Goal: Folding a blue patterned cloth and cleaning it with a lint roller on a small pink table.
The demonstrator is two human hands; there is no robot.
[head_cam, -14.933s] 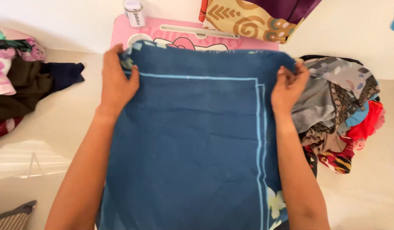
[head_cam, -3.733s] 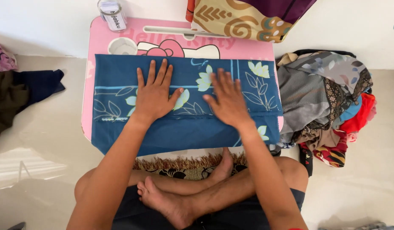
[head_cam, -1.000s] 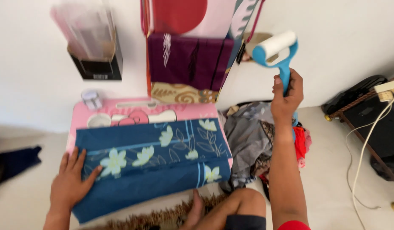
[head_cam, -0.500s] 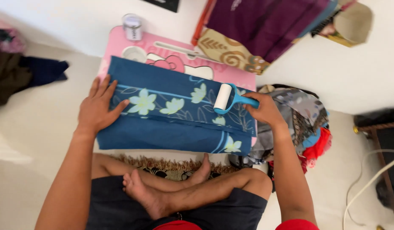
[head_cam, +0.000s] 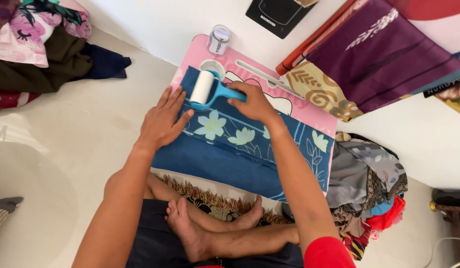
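Observation:
A folded blue cloth with pale flowers (head_cam: 250, 149) lies across a low pink table (head_cam: 309, 111) in front of my crossed legs. My right hand (head_cam: 252, 101) grips the blue handle of a lint roller (head_cam: 205, 89), whose white roll rests on the cloth's far left end. My left hand (head_cam: 163, 121) lies flat, fingers spread, on the cloth's left edge just below the roller.
A small tin (head_cam: 219, 39) stands at the table's far corner. A heap of mixed clothes (head_cam: 369, 188) sits to the right, another heap (head_cam: 46, 49) at the far left. Patterned fabrics (head_cam: 379, 59) hang against the white wall. A fringed mat (head_cam: 210, 201) lies under my feet.
My right hand brought the lint roller down from the air onto the cloth, then moved it from the right end to the left end. My left hand stayed on the left edge.

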